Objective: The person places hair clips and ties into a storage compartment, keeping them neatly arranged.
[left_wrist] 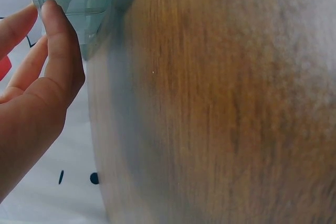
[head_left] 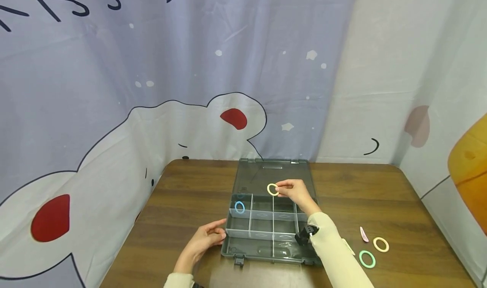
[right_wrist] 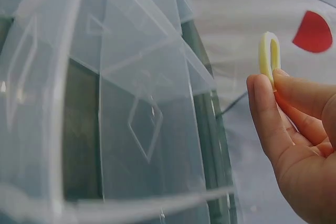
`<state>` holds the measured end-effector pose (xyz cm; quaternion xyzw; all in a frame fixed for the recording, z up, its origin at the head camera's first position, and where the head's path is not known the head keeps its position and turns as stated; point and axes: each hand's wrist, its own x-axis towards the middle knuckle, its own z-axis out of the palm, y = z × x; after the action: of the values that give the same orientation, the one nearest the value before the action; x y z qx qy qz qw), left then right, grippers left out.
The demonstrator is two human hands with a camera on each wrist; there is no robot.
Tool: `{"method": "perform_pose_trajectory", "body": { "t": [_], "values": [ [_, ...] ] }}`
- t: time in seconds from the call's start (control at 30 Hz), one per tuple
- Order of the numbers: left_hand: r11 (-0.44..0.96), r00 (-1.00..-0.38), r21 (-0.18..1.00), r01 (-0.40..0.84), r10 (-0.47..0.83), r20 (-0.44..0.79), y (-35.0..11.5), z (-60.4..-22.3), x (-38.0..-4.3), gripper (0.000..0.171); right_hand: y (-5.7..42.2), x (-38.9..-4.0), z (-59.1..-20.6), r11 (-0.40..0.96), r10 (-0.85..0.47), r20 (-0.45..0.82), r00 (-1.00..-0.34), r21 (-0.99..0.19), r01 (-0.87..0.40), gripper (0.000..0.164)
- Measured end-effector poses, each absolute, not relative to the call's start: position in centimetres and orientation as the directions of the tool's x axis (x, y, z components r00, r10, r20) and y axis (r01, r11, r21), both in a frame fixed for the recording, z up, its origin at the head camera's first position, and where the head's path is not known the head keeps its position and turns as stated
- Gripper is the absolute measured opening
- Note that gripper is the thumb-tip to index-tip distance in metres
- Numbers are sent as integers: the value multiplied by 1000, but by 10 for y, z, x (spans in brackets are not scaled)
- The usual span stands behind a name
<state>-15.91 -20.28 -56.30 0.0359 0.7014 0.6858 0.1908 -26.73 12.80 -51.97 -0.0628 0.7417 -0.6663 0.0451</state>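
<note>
Yellow ring (right_wrist: pixel 263 56) is pinched between thumb and fingers of the right hand (head_left: pixel 296 190), raised above the rear of the open divided box (head_left: pixel 258 251) and not yet set in any compartment. Left hand (head_left: pixel 205 238) — grasping nothing loose, fingers extended and touching the box's left side. One blue ring (head_left: pixel 236 206) is noted in the rear-left compartment (head_left: pixel 247 200). On the tabletop (head_left: pixel 342 186), right of the box: second yellow ring (head_left: pixel 374 244), green ring (head_left: pixel 360 259), pink hair clip (head_left: pixel 364 234), plus a pale object (head_left: pixel 348 246) partly hidden by the sleeve (head_left: pixel 335 245) — identity undetermined. Judged early stage: one piece in, one in hand, remainder outside.
</note>
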Motion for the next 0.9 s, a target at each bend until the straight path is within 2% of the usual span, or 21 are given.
{"method": "perform_pose_trajectory", "body": {
  "t": [0.47, 0.9],
  "values": [
    [60, -924, 975, -215, 310, -223, -203, -564, -160, 57, 94, -264, -528, 163, -207, -66, -976, -986, 32, 23],
    [67, -926, 974, -215, 303, -225, -202, -563, -160, 57, 84, -255, -529, 234, -260, -51, -964, -972, -12, 19]
  ]
}}
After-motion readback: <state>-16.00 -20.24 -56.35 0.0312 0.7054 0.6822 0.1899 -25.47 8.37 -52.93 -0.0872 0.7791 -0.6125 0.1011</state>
